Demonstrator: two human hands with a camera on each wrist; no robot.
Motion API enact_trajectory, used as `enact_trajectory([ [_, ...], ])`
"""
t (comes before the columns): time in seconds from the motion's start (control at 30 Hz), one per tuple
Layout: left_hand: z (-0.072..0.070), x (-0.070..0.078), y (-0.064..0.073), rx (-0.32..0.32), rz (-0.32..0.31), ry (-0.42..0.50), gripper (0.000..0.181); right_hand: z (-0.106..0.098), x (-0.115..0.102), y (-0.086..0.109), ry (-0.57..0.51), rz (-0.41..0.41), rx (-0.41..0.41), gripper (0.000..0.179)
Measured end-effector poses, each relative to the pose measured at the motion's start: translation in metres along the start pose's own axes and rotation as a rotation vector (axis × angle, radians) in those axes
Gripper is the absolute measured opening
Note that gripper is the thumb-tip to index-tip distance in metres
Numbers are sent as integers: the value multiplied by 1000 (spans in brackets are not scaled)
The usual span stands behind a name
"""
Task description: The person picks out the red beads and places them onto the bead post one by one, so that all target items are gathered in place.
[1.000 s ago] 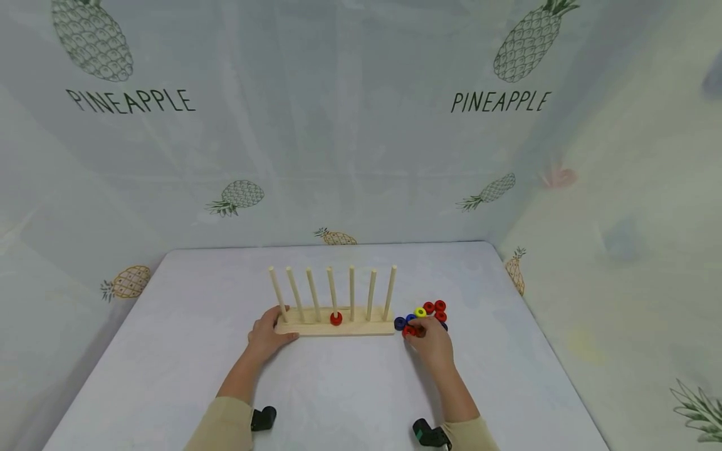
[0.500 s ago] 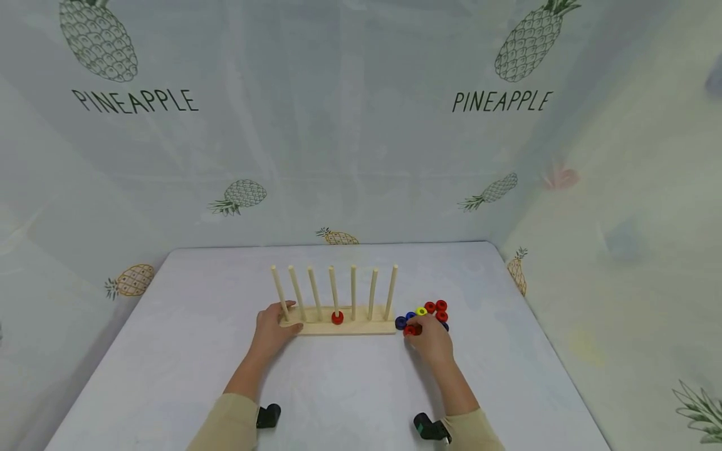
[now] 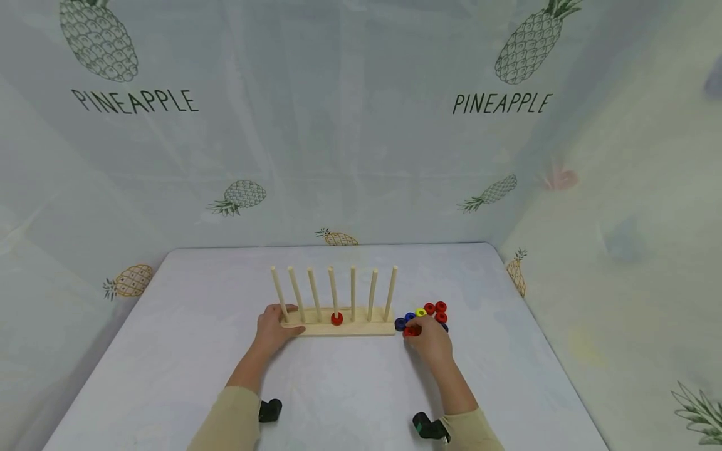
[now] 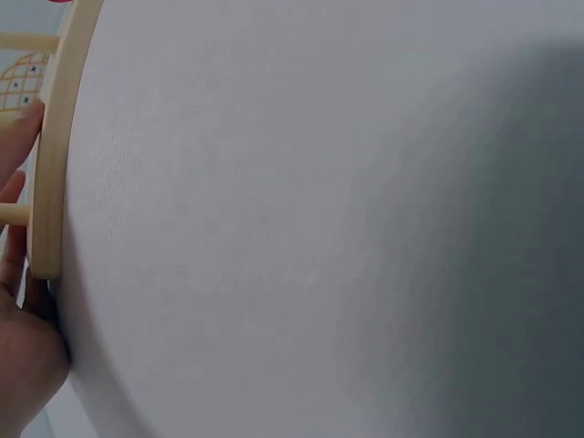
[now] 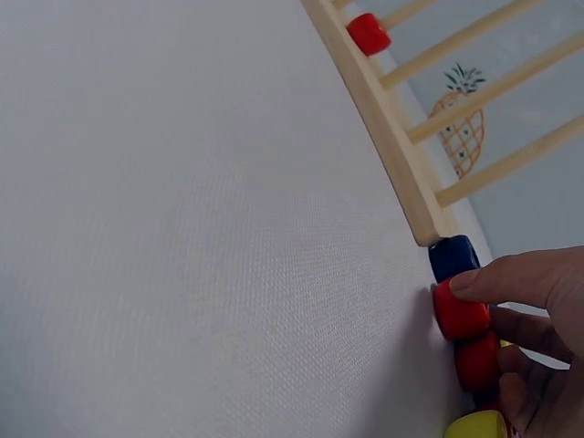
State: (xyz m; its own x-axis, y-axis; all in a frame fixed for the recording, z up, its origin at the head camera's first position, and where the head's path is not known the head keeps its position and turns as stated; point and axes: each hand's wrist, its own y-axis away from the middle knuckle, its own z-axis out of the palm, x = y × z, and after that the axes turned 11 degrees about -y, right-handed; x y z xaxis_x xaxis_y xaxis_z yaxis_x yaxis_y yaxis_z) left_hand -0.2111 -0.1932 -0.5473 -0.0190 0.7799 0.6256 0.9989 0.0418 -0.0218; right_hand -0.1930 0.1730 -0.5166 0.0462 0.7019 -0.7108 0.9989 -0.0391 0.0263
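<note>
A wooden pegboard (image 3: 369, 329) with a row of upright pegs stands mid-table, and a red bead (image 3: 336, 319) sits at the base of its middle peg. My left hand (image 3: 271, 331) grips the board's left end, thumb at the front and fingers behind. Just past the right end, my right hand (image 3: 433, 344) pinches a red bead (image 5: 461, 315) between thumb and finger, low among the loose beads. A dark blue bead (image 5: 453, 258) lies between that bead and the board's end. Another red bead (image 5: 477, 363) is beside it. The hand partly hides the group in the head view.
More loose beads lie beyond the right hand, among them a yellow bead (image 3: 420, 312) and a red bead (image 3: 441, 307). A white-covered table (image 3: 338, 388) bears everything. Behind it hangs a pineapple-print curtain (image 3: 361, 156). Black wrist devices (image 3: 430, 427) sit by both sleeves.
My left hand has shifted slightly to the right along the board's end, its thumb farther in on the front edge. My right hand stays almost still at the red bead.
</note>
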Motion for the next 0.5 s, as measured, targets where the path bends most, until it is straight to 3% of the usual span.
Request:
enact_trajectory([
  [0.2, -3, -2, -2, -34, 17, 4, 57, 0, -1, 0, -39, 53, -7, 27],
  [0.5, -5, 2, 1, -29, 28, -13, 57, -6, -4, -1, -113, 92, -33, 26],
])
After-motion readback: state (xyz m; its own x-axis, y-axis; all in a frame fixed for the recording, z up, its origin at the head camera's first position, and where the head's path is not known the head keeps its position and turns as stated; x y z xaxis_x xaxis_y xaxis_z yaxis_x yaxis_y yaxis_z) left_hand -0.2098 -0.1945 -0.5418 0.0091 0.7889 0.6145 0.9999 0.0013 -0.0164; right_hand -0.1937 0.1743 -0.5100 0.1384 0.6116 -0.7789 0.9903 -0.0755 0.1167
